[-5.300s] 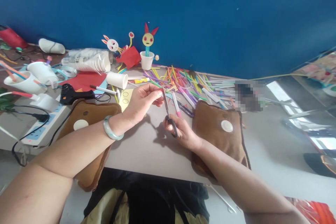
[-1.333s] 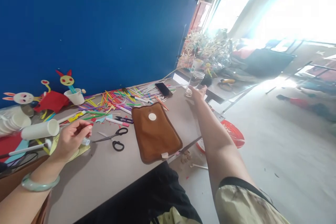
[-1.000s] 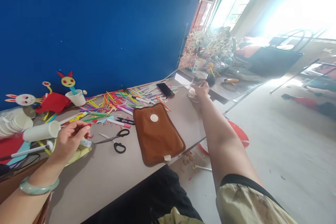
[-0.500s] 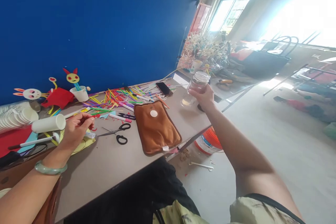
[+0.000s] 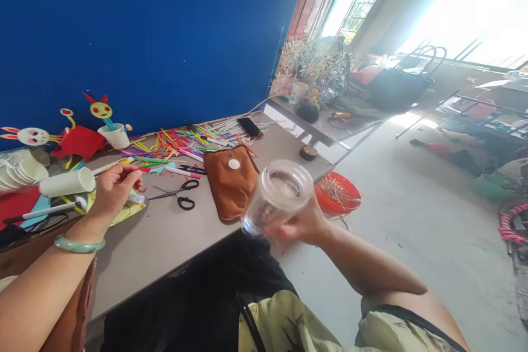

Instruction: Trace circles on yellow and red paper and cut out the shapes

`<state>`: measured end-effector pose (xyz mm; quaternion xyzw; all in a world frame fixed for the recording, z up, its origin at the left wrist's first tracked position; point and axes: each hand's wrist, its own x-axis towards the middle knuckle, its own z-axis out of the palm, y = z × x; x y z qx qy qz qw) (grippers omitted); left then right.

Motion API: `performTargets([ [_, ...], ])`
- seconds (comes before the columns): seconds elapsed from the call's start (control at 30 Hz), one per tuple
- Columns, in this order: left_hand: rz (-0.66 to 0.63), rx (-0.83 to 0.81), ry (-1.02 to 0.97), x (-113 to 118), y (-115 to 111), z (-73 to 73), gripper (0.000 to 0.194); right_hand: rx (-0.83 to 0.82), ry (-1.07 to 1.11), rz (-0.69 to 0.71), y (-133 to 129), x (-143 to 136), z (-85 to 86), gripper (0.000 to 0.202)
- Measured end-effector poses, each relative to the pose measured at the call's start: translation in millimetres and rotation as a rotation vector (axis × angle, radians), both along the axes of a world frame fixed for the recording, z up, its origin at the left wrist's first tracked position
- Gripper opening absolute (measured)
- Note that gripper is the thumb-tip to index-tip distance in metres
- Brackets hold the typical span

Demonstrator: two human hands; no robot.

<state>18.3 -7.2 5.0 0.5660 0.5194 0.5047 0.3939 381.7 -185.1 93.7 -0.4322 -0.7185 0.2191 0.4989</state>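
My right hand [image 5: 303, 225] is wrapped round a clear glass cup [image 5: 277, 198], its wide mouth uncovered and tilted toward me. The cup is in the air past the table's front edge, partly in front of a brown hot-water bag [image 5: 231, 184]. My left hand [image 5: 114, 190] is closed in a pinch above the yellow paper [image 5: 124, 212]. A small red strip shows by its fingertips; whether they hold it I cannot tell. To the right of that hand lie black-handled scissors [image 5: 177, 193]. A round dark lid [image 5: 308, 152] rests near the table's right end.
Coloured pipe cleaners [image 5: 173, 143] and markers are heaped along the blue panel [image 5: 165, 38]. A phone [image 5: 249, 127] lies beyond the bag. Paper cups [image 5: 68, 181] and paper puppets [image 5: 101, 110] stand at left. On the floor sits a red bucket [image 5: 338, 192] with scraps in it.
My right hand has lifted the glass cup off the table and brought it nearer to me, uncovering the dark lid. My left hand keeps its pinch in almost the same place. The view has shifted slightly.
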Motion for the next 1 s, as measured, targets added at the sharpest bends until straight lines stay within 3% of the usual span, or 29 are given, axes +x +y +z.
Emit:
performTargets([
  [0.33,0.025,-0.016,-0.018,3.1,-0.5,4.4,0.016,0.064,-0.165,0.414,-16.6,-31.2,5.2,0.074],
  [0.57,0.036,-0.009,-0.040,0.3,5.5,-0.4,0.018,0.137,-0.204,0.554,-19.6,-50.1,9.0,0.067],
  [0.83,0.019,0.023,-0.055,-0.3,4.4,2.1,0.015,0.225,-0.163,0.572,-18.3,-55.7,17.9,0.060],
  [1.0,0.008,0.033,-0.061,-2.9,7.1,0.0,0.015,0.230,-0.225,0.546,-15.9,-54.1,25.5,0.041],
])
